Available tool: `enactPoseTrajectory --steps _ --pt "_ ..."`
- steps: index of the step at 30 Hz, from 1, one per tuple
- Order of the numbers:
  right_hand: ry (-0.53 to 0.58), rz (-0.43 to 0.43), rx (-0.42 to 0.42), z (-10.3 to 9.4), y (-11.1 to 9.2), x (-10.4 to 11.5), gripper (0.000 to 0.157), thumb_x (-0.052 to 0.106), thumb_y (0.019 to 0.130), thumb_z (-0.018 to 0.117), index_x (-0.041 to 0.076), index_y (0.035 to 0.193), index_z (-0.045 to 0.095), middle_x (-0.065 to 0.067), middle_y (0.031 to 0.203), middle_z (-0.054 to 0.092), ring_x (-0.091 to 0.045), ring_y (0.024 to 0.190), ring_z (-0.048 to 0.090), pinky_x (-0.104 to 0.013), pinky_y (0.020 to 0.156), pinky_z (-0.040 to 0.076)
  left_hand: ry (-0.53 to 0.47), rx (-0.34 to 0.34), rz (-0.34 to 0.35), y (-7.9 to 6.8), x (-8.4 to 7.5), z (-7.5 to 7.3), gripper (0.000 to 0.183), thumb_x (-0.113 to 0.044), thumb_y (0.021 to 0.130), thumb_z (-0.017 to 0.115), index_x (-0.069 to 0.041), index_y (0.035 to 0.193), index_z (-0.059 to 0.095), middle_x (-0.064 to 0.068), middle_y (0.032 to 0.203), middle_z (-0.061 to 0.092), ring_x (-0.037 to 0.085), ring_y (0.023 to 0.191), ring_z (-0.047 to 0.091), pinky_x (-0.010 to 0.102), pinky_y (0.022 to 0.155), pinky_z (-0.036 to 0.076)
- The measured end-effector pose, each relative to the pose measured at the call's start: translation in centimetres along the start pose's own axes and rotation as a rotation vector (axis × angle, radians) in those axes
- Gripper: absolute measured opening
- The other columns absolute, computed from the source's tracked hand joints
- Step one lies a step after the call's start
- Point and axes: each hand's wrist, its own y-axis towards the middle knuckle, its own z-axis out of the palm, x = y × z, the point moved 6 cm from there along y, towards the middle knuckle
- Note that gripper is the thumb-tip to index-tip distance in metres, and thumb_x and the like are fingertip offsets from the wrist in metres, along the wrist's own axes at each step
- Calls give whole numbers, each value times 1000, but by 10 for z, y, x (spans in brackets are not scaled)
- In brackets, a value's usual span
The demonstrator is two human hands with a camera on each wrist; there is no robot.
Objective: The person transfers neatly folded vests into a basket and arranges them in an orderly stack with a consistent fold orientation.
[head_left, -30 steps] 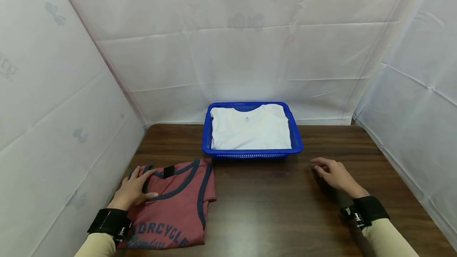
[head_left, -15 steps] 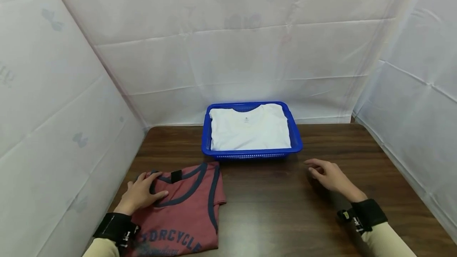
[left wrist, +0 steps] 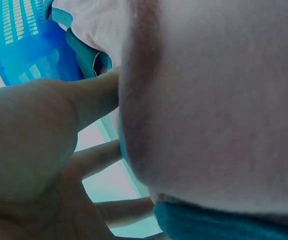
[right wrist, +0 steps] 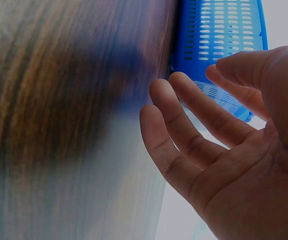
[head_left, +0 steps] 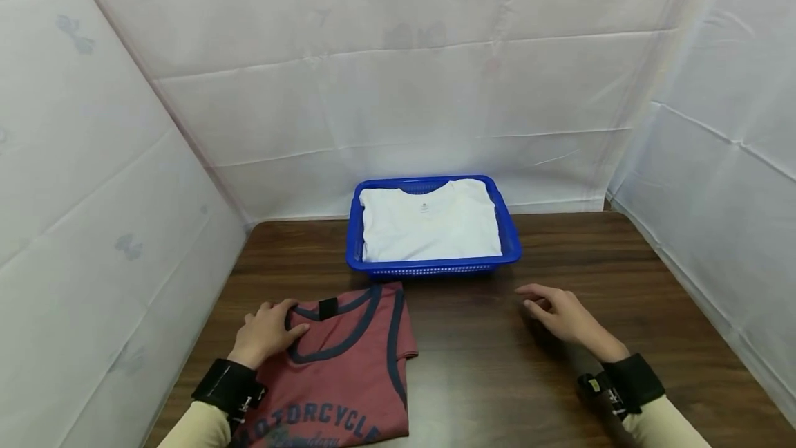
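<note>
A folded red T-shirt with dark blue trim, a black neck label and "MOTORCYCLE" lettering lies at the front left of the table. My left hand grips its far left shoulder, thumb on the near side of the neckline and fingers over the far edge. In the left wrist view, a bulge of the T-shirt hides the fingertips. My right hand hovers low over the table on the right, fingers loosely bent and holding nothing. The right wrist view shows the palm and relaxed fingers near the basket.
A blue plastic basket stands at the back middle of the brown wooden table. Inside it lies a folded white T-shirt. White sheeting closes off the back and both sides.
My left hand has slid the red T-shirt to the right and slightly toward the front. My right hand has drifted a little left. The head view has shifted slightly.
</note>
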Motion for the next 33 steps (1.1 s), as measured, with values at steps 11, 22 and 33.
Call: enactPoseTrajectory --steps 11,22,33 --pt "60 36 43 7 -2 7 28 11 104 61 6 131 68 -9 109 73 -9 80 66 -27 63 53 48 -50 -1 11 -35 5 60 -38 92 76 2 134 60 40 108 54 43 73 64 55 59 54" --pt "69 26 41 9 -6 8 29 12 105 60 7 133 67 -7 106 73 -11 78 67 -27 62 53 9 -45 -4 24 -60 16 64 -42 95 73 0 140 56 41 114 53 50 81 65 59 63 54" --pt "64 19 33 6 -11 5 29 12 105 61 7 132 67 -3 104 73 -6 78 66 -27 64 53 -154 -9 -27 0 -11 -1 77 -52 101 59 4 151 42 42 135 52 58 107 61 66 81 52"
